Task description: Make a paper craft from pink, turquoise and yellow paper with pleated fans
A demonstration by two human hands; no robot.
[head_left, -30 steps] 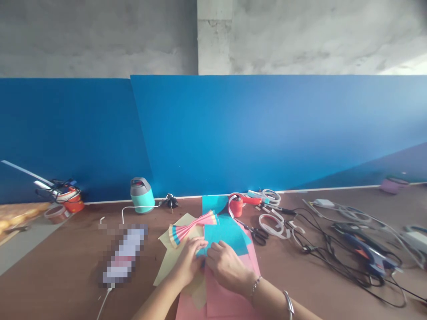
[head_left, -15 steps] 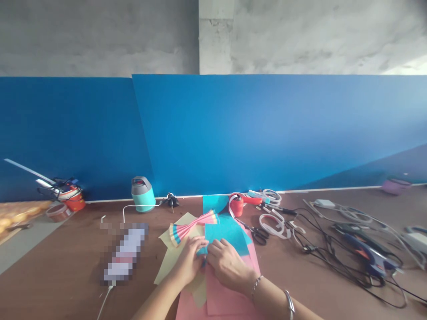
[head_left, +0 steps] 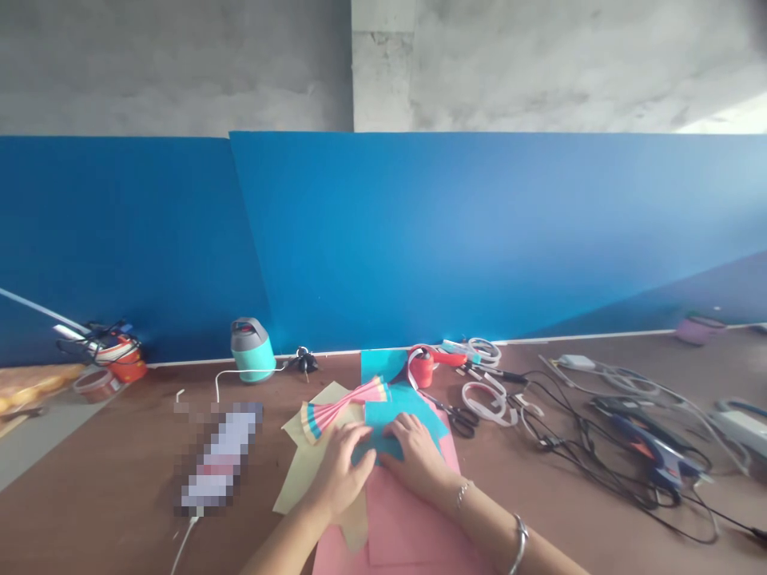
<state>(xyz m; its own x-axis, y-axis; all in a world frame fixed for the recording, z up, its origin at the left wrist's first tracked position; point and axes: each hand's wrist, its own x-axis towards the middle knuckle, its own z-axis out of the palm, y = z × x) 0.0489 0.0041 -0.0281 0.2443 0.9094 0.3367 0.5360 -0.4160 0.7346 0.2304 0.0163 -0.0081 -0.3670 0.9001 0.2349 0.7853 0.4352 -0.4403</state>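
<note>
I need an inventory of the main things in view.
Sheets: several, blue, pink, yellow, centre
Fan: one, multicoloured, centre
Scissors: one, dark, right
Red object: one, centre
Cables: several, black, white, right
Tool: one, blue, right
Basket: one, purple, right
Container: one, teal, left
Keys: one bunch, dark, left
Device: one, pixelated, left
Tubs: two, reddish, left
Table: one, brown, beneath
Panels: two, blue, behind
Bracelets: two, silver, right arm
Left hand: one, on sheets
Right hand: one, on sheets

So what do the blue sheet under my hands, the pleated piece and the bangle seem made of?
Blue sheet: probably paper or thin card, matte, flat with straight edges. Pleated piece: likely matte paper, holding narrow folds. Bangle: seemingly polished metal, silvery with glints.
</note>
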